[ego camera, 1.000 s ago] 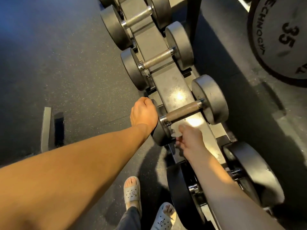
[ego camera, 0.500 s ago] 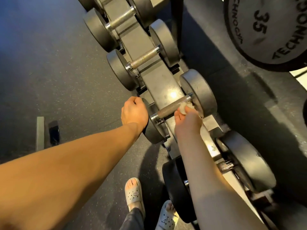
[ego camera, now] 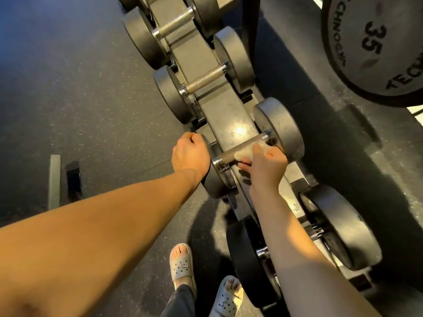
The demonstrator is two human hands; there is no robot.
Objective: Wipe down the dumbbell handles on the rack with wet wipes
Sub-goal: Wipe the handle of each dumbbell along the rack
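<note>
A grey dumbbell rack [ego camera: 225, 110] runs up the middle of the head view, carrying several dumbbells. On the dumbbell in the centre, my right hand [ego camera: 266, 167] grips a crumpled white wet wipe [ego camera: 248, 152] wrapped round the right half of the knurled metal handle [ego camera: 229, 154]. My left hand [ego camera: 190, 154] curls over the top of that dumbbell's left head [ego camera: 216, 179]. The dumbbell's right head [ego camera: 280, 126] sits just beyond my right hand. Farther up the rack lies another dumbbell with a bare handle [ego camera: 206, 80].
A large black weight plate [ego camera: 375, 46] marked 35 stands at the upper right. Two bigger dumbbells [ego camera: 341, 225] sit lower on the rack by my right forearm. My feet in grey sandals [ego camera: 182, 264] stand on dark speckled rubber flooring. A grey strip [ego camera: 54, 181] lies at left.
My right hand rose from under the handle, brought the wipe onto it near the right head, then slid it slightly left along the handle. My left hand stayed on the left head.
</note>
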